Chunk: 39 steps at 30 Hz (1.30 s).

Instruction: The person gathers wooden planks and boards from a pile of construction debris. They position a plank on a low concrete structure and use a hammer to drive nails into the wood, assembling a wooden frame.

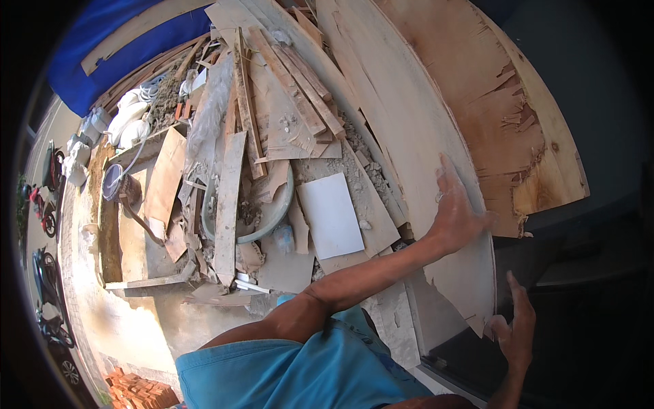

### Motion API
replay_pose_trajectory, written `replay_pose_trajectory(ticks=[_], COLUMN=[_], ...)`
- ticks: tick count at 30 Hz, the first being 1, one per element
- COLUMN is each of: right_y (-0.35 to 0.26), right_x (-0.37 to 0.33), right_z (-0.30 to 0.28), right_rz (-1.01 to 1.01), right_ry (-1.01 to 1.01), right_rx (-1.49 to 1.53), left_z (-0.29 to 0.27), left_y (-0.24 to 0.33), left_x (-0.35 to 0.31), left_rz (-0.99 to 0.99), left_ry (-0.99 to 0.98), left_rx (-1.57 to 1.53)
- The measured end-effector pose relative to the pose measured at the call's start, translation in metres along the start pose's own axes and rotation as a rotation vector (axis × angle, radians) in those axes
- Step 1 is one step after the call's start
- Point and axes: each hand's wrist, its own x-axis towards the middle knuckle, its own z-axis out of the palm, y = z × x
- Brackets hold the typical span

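A long, pale plywood sheet (415, 116) leans along the right of the debris pile, its lower corner broken off at a slant. My left hand (458, 211) lies on its dusty face close to the right edge, fingers stretched out and thumb apart. Beside the lower corner, my right hand (516, 327) is raised with fingers spread; its thumb is close to the wood, and I cannot tell whether they touch. Behind the pale sheet stands a browner plywood sheet (470, 75) with a splintered, peeling veneer layer.
Loose planks (289, 88), rubble and a round greenish tub (291, 204) crowd the pile at left. A white panel (332, 215) lies nearer me. White sacks (128, 121), a blue tarp (160, 41) and stacked bricks (139, 390) are farther left. Parked motorbikes (49, 293) line the road.
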Motion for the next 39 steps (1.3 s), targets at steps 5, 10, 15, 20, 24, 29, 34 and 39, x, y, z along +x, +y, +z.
replay_pose_trajectory(ticks=[5,10,15,20,24,29,34,39], right_y=[0.009,0.006,-0.007,-0.024,-0.045,-0.060,-0.066,-0.086], right_x=[-0.019,-0.017,0.011,0.036,0.039,0.040,0.046,0.043], right_z=[0.055,0.044,0.004,-0.035,-0.049,-0.048,-0.066,-0.067], right_rz=[0.176,0.175,0.072,-0.023,0.074,0.016,0.013,-0.036], right_ry=[0.129,0.158,0.189,0.206,0.132,0.144,0.136,0.122], right_rx=[0.011,-0.156,-0.216,-0.343,-0.343,-0.260,-0.275,-0.314], left_z=[0.008,0.008,-0.001,-0.008,-0.024,-0.041,-0.074,-0.092], left_y=[0.003,0.004,0.025,0.040,0.051,0.041,0.063,0.037], left_x=[0.006,0.015,0.036,0.063,0.064,0.073,0.055,0.042], left_rz=[-0.005,0.091,0.115,0.146,0.059,0.175,0.175,0.196], left_ry=[0.020,0.027,0.074,0.105,0.036,0.037,-0.139,0.026], left_rx=[-0.014,-0.004,-0.145,-0.391,-0.458,-0.226,-0.419,-0.243])
